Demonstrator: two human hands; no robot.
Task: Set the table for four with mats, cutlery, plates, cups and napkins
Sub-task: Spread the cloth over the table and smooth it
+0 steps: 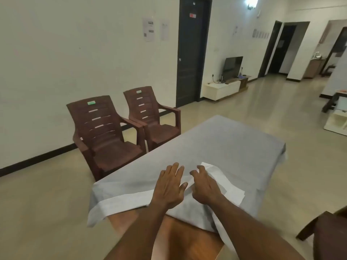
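At lower centre, the grey cloth [216,147] is pressed by the flat left hand [170,186] while the white fold [221,180] is pinched by the right hand [204,186]; the cloth could be dragged off the bench [187,239] if pulled unevenly.

Two chairs [124,124] are set left of the bench [189,239]; a cloth [216,147] is spread on it, hands upon the cloth.
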